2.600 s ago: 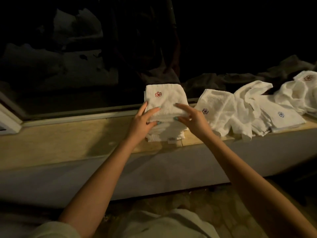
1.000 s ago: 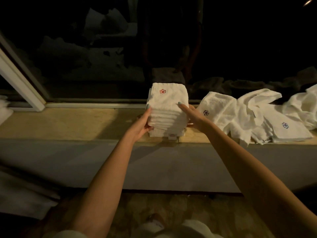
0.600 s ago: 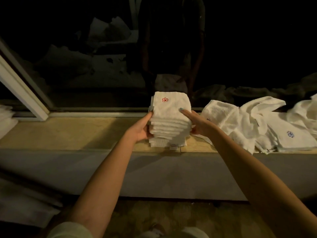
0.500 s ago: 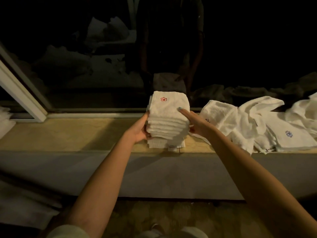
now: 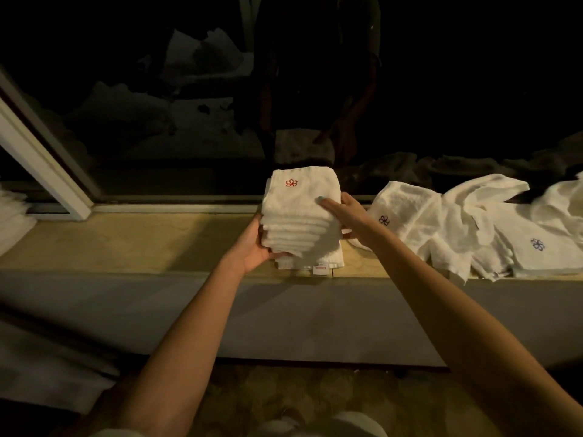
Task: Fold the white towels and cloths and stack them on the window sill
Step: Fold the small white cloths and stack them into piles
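Head view is showing, nearest the camera, a patterned floor (image 5: 284, 395) and two bare forearms reaching up toward the stack of folded towels (image 5: 301, 222), which is sitting on the flat, yellowish stone window sill (image 5: 142, 244) near its front edge. The left hand (image 5: 257, 244) is cupping the stack's left side, its fingers curling under the upper bundle and gripping it. The right hand (image 5: 345, 212) is pressing flat against the stack's right side, with one straight finger lying across the top cloth. The stack is made of thick, ribbed white terry in rounded square layers; a small white label (image 5: 320, 269) is hanging from its bottom layer, and a red flower emblem (image 5: 291, 183) is showing on top. Compared with 2.6 s ago, when both hands were resting on the stack's top, they are now clasping its sides, and the upper layers are leaning slightly off the lower ones. Right of the stack, loose towels (image 5: 441, 222) are lying crumpled and unfolded on the sill, and beyond them a folded cloth (image 5: 536, 247) is bearing a blue emblem. Far left of the stack, another white pile (image 5: 12, 219) is poking into view. Behind the stack, dark window glass (image 5: 157, 121) is reflecting dim shapes, with a pale slanted frame (image 5: 41, 159) standing to its left.
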Available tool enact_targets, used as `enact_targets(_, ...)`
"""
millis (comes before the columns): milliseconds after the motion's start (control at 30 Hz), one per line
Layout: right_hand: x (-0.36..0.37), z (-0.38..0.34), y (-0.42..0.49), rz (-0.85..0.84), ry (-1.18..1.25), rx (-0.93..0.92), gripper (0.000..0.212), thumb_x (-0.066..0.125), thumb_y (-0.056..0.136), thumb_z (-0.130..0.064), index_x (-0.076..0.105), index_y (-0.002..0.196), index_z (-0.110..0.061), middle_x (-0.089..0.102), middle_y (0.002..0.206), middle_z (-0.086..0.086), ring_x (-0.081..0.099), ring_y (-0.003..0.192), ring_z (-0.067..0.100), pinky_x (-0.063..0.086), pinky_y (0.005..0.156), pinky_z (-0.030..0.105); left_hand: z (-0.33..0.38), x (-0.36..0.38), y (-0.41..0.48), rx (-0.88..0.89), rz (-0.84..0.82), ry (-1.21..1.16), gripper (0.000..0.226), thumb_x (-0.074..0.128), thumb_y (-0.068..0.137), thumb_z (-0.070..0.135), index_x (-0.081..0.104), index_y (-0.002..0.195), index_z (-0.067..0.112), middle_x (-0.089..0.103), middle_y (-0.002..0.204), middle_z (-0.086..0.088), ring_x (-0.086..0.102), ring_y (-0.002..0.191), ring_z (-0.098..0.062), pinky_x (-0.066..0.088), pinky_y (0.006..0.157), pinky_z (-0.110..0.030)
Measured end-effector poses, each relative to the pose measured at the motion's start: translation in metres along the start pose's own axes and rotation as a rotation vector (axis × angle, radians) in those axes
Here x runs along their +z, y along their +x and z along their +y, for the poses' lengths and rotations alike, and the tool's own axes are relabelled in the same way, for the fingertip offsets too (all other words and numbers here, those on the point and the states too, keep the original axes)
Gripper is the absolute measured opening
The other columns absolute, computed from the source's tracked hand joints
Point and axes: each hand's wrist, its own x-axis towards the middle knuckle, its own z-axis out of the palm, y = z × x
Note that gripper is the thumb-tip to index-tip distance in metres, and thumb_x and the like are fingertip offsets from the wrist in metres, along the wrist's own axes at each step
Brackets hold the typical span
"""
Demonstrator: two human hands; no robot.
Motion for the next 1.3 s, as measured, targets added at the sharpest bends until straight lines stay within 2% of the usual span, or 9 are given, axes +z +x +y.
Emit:
enact_targets(167,0.001,-0.004,0.002,0.045,-0.038,-0.049,0.051,0.061,0.090,-0.042,0.042,0.131,-0.017,0.056,0.107,0.000,0.057,0.085,0.012,0.046,0.058,0.025,-0.007,0.003,0.003,0.000,0.022,-0.078,0.033,0.032,0.104,0.032,0.062,0.107,0.019,0.071,0.099,-0.008,0.063,0.095,-0.025,0.047,0.089,-0.049)
enact_targets(267,-0.001,-0.007,0.001,0.073,-0.066,-0.093,0.050,0.063,0.088,-0.042,0.045,0.128,-0.018,0.059,0.113,0.004,0.060,0.086,0.014,0.050,0.060,0.026,-0.009,0.004,0.002,-0.016,0.026,-0.104,0.034,0.031,0.104,0.031,0.061,0.109,0.017,0.068,0.104,-0.012,0.062,0.097,-0.030,0.045,0.088,-0.057)
enact_targets(467,-0.011,-0.016,0.003,0.114,-0.086,-0.081,0.042,0.062,0.088,-0.043,0.048,0.120,-0.020,0.056,0.095,-0.006,0.057,0.079,0.011,0.043,0.054,0.024,-0.010,0.009,-0.001,0.004,-0.009,-0.048,0.041,0.032,0.102,0.044,0.062,0.114,0.018,0.066,0.117,-0.014,0.058,0.112,-0.034,0.040,0.100,-0.062)
enact_targets(667,-0.010,0.014,0.003,0.082,-0.065,-0.044,0.054,0.061,0.089,-0.044,0.046,0.133,-0.015,0.057,0.120,0.005,0.058,0.087,0.012,0.048,0.061,0.025,-0.011,0.008,-0.001,-0.014,-0.066,-0.035,0.067,0.022,0.088,0.073,0.059,0.120,0.027,0.065,0.121,-0.008,0.056,0.119,-0.030,0.044,0.098,-0.055)
enact_targets(833,-0.013,0.015,0.001,0.060,-0.041,-0.013,0.059,0.061,0.089,-0.047,0.041,0.138,-0.020,0.055,0.120,0.002,0.057,0.102,0.022,0.052,0.084,0.043,-0.007,0.016,-0.004,-0.012,-0.061,0.106,0.057,0.045,0.084,0.063,0.056,0.124,0.025,0.063,0.123,-0.010,0.058,0.116,-0.029,0.046,0.098,-0.053)
enact_targets(967,-0.009,0.013,-0.002,0.051,-0.003,-0.041,0.056,0.059,0.091,-0.044,0.039,0.138,-0.021,0.053,0.108,-0.004,0.056,0.090,0.012,0.049,0.066,0.030,-0.005,0.019,-0.005,0.005,-0.030,0.078,0.037,0.044,0.095,0.048,0.060,0.114,0.021,0.064,0.118,-0.013,0.056,0.114,-0.032,0.041,0.102,-0.058)
enact_targets(1067,-0.010,0.004,0.001,0.120,-0.036,-0.078,0.060,0.061,0.088,-0.048,0.039,0.137,-0.021,0.053,0.120,0.003,0.057,0.098,0.019,0.050,0.072,0.035,-0.001,0.024,-0.007,0.029,-0.040,0.073,0.039,0.040,0.096,0.048,0.062,0.113,0.020,0.066,0.111,-0.012,0.058,0.107,-0.030,0.042,0.097,-0.055)
enact_targets(1167,-0.013,-0.003,0.006,0.127,-0.104,-0.129,0.056,0.063,0.088,-0.046,0.043,0.133,-0.019,0.055,0.116,0.001,0.057,0.090,0.015,0.048,0.064,0.028,-0.003,0.028,-0.008,0.030,-0.026,0.086,0.042,0.033,0.099,0.047,0.063,0.110,0.019,0.067,0.104,-0.010,0.059,0.098,-0.027,0.043,0.094,-0.052)
enact_targets(1300,-0.005,0.009,0.006,0.075,-0.143,-0.076,0.062,0.065,0.087,-0.042,0.041,0.138,-0.017,0.052,0.122,0.004,0.053,0.100,0.021,0.049,0.075,0.036,-0.011,0.010,-0.013,-0.010,-0.026,0.014,0.054,0.034,0.096,0.055,0.057,0.126,0.016,0.065,0.117,-0.011,0.060,0.110,-0.026,0.048,0.093,-0.049)
